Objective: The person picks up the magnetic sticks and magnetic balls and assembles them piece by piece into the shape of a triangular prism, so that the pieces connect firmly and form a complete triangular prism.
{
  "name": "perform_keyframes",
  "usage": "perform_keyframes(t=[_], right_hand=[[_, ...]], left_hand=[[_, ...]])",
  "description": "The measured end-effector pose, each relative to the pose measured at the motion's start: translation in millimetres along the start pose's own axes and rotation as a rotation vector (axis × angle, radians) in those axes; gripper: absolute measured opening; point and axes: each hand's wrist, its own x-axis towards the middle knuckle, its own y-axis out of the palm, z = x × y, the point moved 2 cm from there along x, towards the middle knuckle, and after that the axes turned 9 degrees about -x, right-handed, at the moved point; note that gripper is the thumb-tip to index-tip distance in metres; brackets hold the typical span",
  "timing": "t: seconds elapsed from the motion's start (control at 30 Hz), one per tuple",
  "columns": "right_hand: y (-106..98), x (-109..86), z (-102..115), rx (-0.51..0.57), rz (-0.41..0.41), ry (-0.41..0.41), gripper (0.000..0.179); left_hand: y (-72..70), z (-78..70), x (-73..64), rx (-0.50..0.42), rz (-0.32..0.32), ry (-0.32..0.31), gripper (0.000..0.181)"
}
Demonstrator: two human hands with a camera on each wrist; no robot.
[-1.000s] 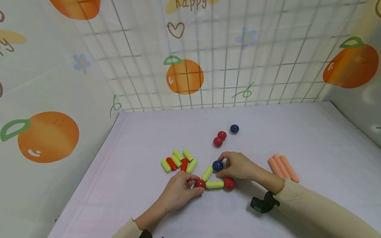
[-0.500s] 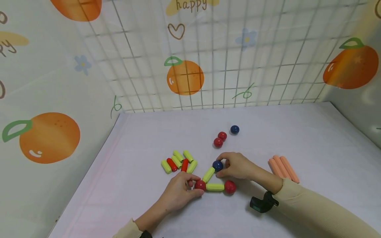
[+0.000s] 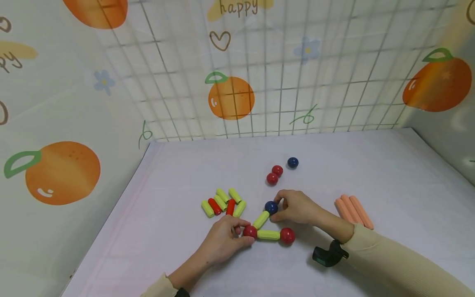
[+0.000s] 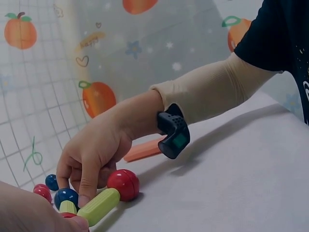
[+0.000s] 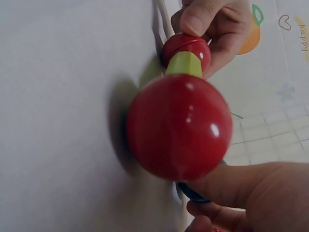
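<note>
A red ball (image 3: 250,232) sits between the thumb and fingers of my left hand (image 3: 224,238). Two yellow-green rods branch from it: one rod (image 3: 268,235) leads right to a second red ball (image 3: 287,236), the other rod (image 3: 261,220) slants up to a blue ball (image 3: 271,207). My right hand (image 3: 297,207) pinches that blue ball from its right side. In the right wrist view the far red ball (image 5: 179,128) fills the foreground and covers much of the blue ball (image 5: 193,192). No finger is on that far red ball.
Loose yellow-green rods (image 3: 207,208) and red rods (image 3: 214,206) lie left of the joined pieces. Farther back are two red balls (image 3: 272,178) and a blue ball (image 3: 292,162). Orange rods (image 3: 350,211) lie beyond the right forearm. A patterned curtain (image 3: 170,74) encloses the table.
The far red ball and its rod have swung slightly toward me, widening the angle between the two rods. Both hands keep their grips, almost in the same place.
</note>
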Motion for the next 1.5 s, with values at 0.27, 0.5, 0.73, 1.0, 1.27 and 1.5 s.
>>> perform_keyframes(t=[0.27, 0.5, 0.73, 1.0, 1.27, 1.5], right_hand=[[3.9, 0.5, 2.3, 0.013, 0.001, -0.026, 0.043], [5.2, 0.6, 5.1, 0.009, 0.001, -0.043, 0.045], [5.1, -0.2, 8.2, 0.009, 0.007, -0.062, 0.045], [3.5, -0.2, 8.6, -0.001, 0.006, -0.034, 0.047], [-1.0, -9.3, 4.7, -0.022, -0.003, -0.02, 0.037], [-9.8, -44.3, -9.3, -0.075, -0.018, -0.101, 0.038]], left_hand=[[3.7, 1.1, -3.6, -0.006, 0.019, 0.02, 0.036], [6.4, 0.4, -6.2, 0.011, 0.007, 0.028, 0.035], [8.0, -0.5, -9.6, 0.033, -0.014, 0.041, 0.038], [9.9, -1.1, -12.3, 0.027, -0.026, 0.016, 0.037], [10.8, -0.6, -12.5, 0.044, -0.033, 0.013, 0.037], [13.2, -0.3, -12.5, 0.067, -0.016, 0.031, 0.039]])
